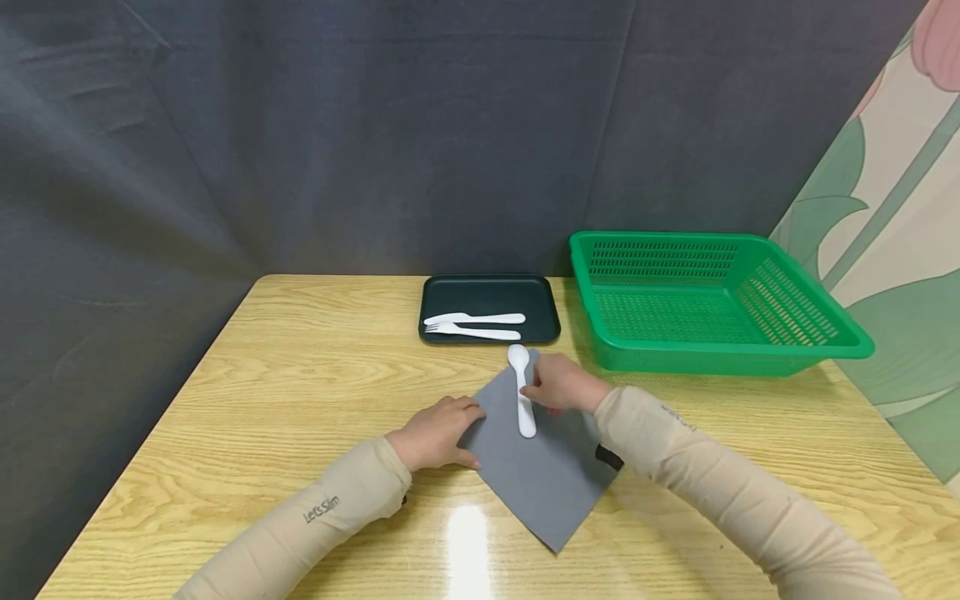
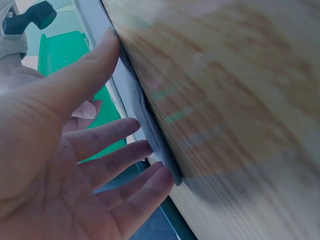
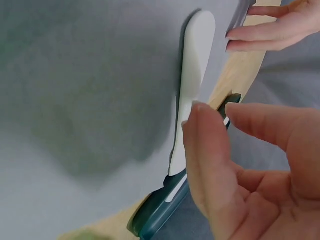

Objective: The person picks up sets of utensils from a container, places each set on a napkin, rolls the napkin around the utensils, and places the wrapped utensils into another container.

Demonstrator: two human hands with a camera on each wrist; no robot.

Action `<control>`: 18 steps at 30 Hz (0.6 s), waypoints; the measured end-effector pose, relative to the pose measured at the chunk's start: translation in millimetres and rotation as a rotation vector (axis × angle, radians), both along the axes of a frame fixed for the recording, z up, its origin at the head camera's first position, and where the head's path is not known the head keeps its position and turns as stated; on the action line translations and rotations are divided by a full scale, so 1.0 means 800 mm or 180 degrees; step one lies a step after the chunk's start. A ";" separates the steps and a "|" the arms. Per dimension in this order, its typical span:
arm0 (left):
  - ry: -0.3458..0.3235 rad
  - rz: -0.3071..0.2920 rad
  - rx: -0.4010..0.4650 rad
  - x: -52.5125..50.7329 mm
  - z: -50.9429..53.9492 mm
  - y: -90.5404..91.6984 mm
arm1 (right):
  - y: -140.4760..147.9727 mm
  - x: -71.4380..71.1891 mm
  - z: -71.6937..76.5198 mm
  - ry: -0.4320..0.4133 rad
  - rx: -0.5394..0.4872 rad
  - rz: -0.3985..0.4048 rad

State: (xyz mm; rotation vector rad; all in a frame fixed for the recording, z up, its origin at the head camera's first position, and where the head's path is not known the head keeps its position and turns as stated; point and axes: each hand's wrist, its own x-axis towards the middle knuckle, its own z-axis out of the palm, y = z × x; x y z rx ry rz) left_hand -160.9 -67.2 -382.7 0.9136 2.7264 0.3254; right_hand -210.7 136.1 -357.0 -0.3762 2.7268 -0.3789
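Observation:
A grey cloth napkin (image 1: 536,483) lies flat and turned cornerwise on the table. On it rests a white plastic spoon (image 1: 527,423), its bowl toward the tray. My right hand (image 1: 564,383) is over the napkin at the spoon's right side. Its fingertips are at the spoon handle (image 3: 192,65) in the right wrist view, with a gap between thumb and fingers. At the napkin's left corner, my left hand (image 1: 438,433) has its fingers spread, the tips touching the edge. In the left wrist view the thumb and fingers (image 2: 110,130) reach along the napkin's edge (image 2: 150,125).
Behind the napkin stands a black tray (image 1: 487,293) with a white plastic knife (image 1: 487,318) and fork (image 1: 480,332) on it. A green plastic basket (image 1: 720,357) is at the back right. A dark curtain (image 1: 337,133) hangs behind the wooden table (image 1: 300,367).

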 end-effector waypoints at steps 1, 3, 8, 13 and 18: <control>0.0000 -0.0002 -0.0001 0.000 0.000 0.000 | 0.000 -0.001 0.001 0.0003 0.0006 -0.0005; 0.0000 0.0000 -0.0008 0.000 0.000 0.000 | -0.001 -0.005 0.002 0.0004 0.0009 -0.0021; -0.0022 0.0019 -0.0037 0.000 0.001 0.001 | -0.002 -0.012 0.006 0.0120 -0.0001 0.0001; -0.0034 0.0034 -0.0032 0.000 0.002 0.001 | -0.005 -0.018 0.012 0.0327 -0.0012 0.0028; -0.0034 0.0035 -0.0021 0.001 0.002 0.001 | -0.010 -0.024 0.015 0.0404 0.0023 -0.0002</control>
